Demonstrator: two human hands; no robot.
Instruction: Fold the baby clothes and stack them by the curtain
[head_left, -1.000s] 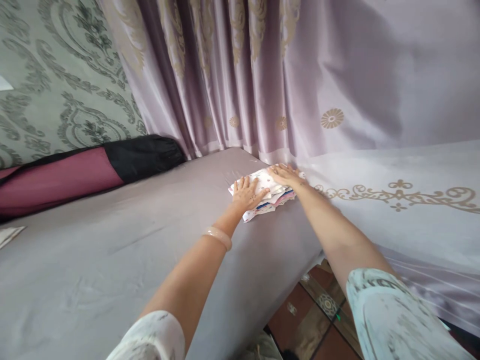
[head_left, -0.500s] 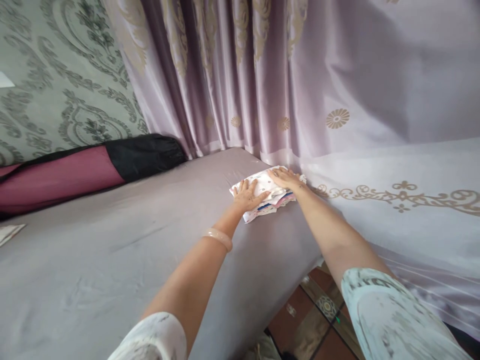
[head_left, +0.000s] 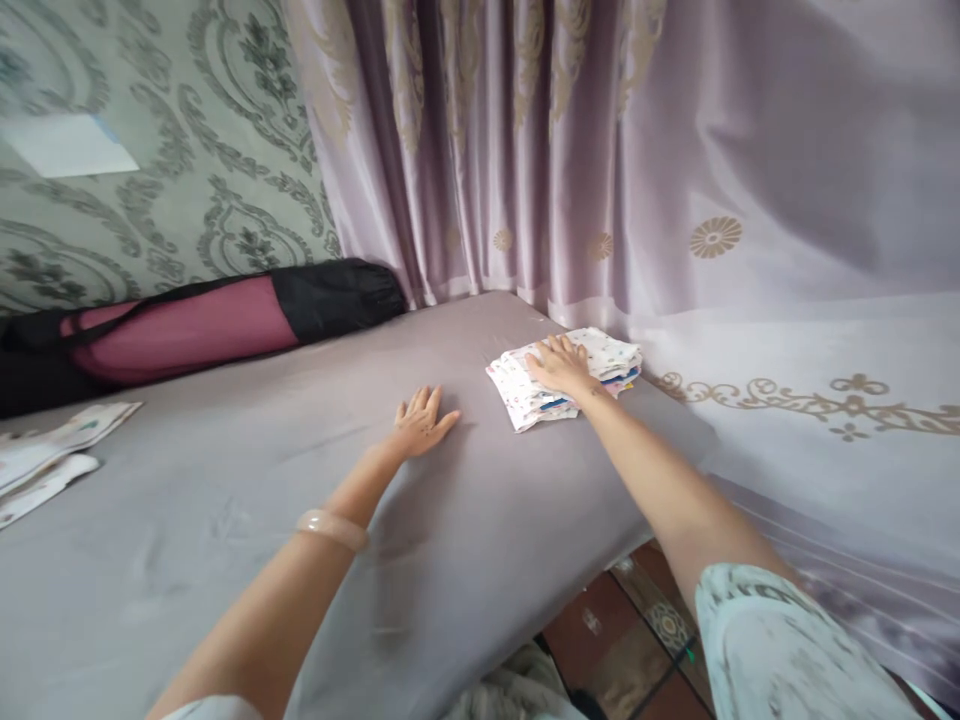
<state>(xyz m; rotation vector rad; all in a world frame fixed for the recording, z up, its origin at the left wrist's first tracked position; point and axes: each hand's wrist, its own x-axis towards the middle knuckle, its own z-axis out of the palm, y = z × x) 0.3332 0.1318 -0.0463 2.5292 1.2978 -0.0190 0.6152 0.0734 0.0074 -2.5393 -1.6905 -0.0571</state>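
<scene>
From my remote post, through the head camera, I see two bare hands reaching forward over a wide bed covered in a smooth grey sheet. Right of centre in the frame sits a stack of folded cloths, white with small coloured prints, with bands of blue and a little pink and yellow showing between its layers. The right hand lies palm down on top of it, fingers apart, clamped on nothing. The left hand is near the middle of the frame, also palm down with fingers apart and empty; I cannot tell whether it touches the sheet. A pale bangle circles the left wrist.

At the left edge lie more folded cloths, pale and patterned, well apart from the stack. Above them, a long pink and black bag stretches along the wall, which has green-grey damask wallpaper and a white sheet of paper at upper left. A lilac curtain with gold motifs fills the upper right, and a patterned tiled floor shows at lower right, beside a light printed sleeve
</scene>
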